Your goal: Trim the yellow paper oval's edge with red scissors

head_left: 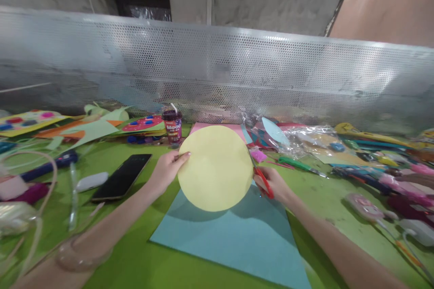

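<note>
A round sheet of pale yellow paper point(215, 169) is held up in front of me. My left hand point(169, 169) pinches its left edge between thumb and fingers. At the right edge, my right hand point(271, 183) is closed round the red handles of a pair of scissors point(265, 182). Their blades point upward along the paper's rim; whether they touch it I cannot tell. Beneath the circle, a light blue sheet point(230, 244) lies on the green table and catches the circle's shadow.
Left of the blue sheet lie a black phone point(124, 176) and a white oval case point(92, 181). A lidded cup with a straw point(172, 126) stands behind. To the right are a green-handled craft knife point(301, 166), plastic bags point(315, 140) and a cabled pink device point(364, 206). A perforated metal panel point(217, 63) closes the back.
</note>
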Tool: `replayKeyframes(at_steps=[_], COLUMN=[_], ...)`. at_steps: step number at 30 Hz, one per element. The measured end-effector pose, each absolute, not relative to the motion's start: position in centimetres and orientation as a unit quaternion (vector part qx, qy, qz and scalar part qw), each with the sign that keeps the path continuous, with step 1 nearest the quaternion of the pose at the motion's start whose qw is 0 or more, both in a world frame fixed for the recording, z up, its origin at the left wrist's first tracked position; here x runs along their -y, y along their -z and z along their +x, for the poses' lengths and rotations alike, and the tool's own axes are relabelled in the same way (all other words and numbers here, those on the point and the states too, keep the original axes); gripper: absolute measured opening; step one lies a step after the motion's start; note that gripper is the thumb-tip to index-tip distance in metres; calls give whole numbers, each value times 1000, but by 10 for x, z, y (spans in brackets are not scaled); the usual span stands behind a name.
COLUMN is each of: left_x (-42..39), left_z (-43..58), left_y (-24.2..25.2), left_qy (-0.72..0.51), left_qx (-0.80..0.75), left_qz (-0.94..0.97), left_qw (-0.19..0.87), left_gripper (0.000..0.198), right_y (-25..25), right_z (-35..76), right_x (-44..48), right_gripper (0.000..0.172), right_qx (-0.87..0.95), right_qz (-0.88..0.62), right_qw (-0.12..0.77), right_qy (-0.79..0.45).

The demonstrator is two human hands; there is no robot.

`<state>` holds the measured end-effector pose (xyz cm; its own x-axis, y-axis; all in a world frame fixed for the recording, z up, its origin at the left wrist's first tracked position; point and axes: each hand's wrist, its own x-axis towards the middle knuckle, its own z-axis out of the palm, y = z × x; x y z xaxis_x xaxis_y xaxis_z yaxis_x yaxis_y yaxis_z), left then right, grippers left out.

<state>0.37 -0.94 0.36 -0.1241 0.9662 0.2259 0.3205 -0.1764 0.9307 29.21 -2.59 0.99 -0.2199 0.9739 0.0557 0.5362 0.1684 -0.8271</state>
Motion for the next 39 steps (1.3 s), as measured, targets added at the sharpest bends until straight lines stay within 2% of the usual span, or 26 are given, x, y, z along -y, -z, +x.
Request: replayKeyframes(at_steps=[19, 27, 39], left_x=[8, 7, 8], left_z=[3, 2, 3], left_y=[-2, -2, -1], left_qy=[-503, -506, -491], left_qx=[-545, -536, -540], left_qz=[589, 591, 608], left_qw=[320, 327, 312], left_gripper=[42, 40, 41], right_y=[-9, -10, -11], right_z=[293, 294, 293], right_x=[26, 25, 26], right_gripper=[17, 12, 18], right_qx=[694, 696, 701], right_qz=[-550, -552, -546], right_qw=[303, 307, 306], right_qy=[-352, -343, -342])
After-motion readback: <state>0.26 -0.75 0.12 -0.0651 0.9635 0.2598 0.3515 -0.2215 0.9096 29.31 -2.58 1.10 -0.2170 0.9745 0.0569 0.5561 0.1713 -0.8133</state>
